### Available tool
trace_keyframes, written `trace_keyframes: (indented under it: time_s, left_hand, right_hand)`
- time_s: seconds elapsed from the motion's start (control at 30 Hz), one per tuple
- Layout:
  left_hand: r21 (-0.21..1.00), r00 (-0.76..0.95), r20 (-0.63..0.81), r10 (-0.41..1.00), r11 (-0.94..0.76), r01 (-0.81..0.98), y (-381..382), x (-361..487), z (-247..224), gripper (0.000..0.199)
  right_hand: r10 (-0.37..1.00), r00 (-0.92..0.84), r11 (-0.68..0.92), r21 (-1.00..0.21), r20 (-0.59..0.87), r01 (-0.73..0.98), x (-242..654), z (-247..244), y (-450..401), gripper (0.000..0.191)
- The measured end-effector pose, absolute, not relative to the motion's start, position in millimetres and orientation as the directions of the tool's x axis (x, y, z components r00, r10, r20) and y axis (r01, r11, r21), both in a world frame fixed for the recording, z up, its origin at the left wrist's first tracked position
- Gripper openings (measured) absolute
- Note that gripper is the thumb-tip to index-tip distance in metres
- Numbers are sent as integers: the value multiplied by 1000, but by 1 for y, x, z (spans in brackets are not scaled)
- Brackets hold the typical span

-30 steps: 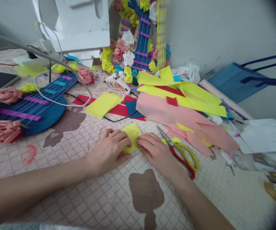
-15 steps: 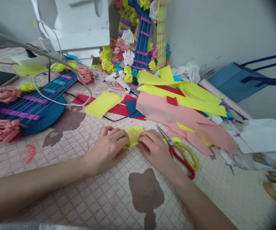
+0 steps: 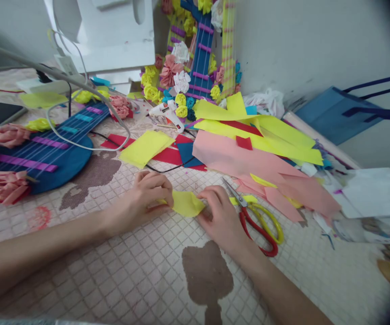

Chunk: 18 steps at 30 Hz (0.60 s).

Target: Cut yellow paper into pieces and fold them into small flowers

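A small piece of yellow crepe paper (image 3: 186, 204) stretches between my two hands, just above the quilted cloth. My left hand (image 3: 147, 196) pinches its left end, with thumb and fingers closed. On the other side, my right hand (image 3: 222, 216) has thumb and fingertips closed on the right edge. Scissors (image 3: 254, 219) with red and yellow handles lie just right of my right hand, blades pointing away to the upper left. Beyond my left hand lies a stack of yellow paper squares (image 3: 146, 148), partly over a red strip (image 3: 166, 156).
Pink paper sheets (image 3: 238, 151) and yellow strips (image 3: 289, 140) pile up at the right. A white glue gun (image 3: 169, 113) lies behind. At left is a blue guitar-shaped craft (image 3: 62, 167) with paper roses; a white cable (image 3: 89, 147) loops over it. A blue bag (image 3: 337, 113) stands far right.
My left hand has moved slightly left and my right fingers have bent up a little. The yellow paper now shows wider and lower between them.
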State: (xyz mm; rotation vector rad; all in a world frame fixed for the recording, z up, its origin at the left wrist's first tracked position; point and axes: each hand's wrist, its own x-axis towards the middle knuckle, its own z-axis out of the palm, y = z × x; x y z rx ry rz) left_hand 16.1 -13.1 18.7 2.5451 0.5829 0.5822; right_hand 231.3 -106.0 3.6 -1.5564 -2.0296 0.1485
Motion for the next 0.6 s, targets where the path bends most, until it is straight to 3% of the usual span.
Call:
trace_keyframes:
  time_s: [0.2,0.43,0.6]
  left_hand:
    - [502,821,307,481,-815,290,-14,5,9,3]
    - [415,815,358,456,-859,299,-20,2,5,11]
    - [431,808,330,487,-840,330,-22,5,7,12]
  right_hand:
    - [930,-213,330,-428,299,841,231,4,-110,27]
    - [952,-189,278,-422,239,863,231,6,-112,22]
    - [939,-249,334,-451,237,828,234,5,-114,10]
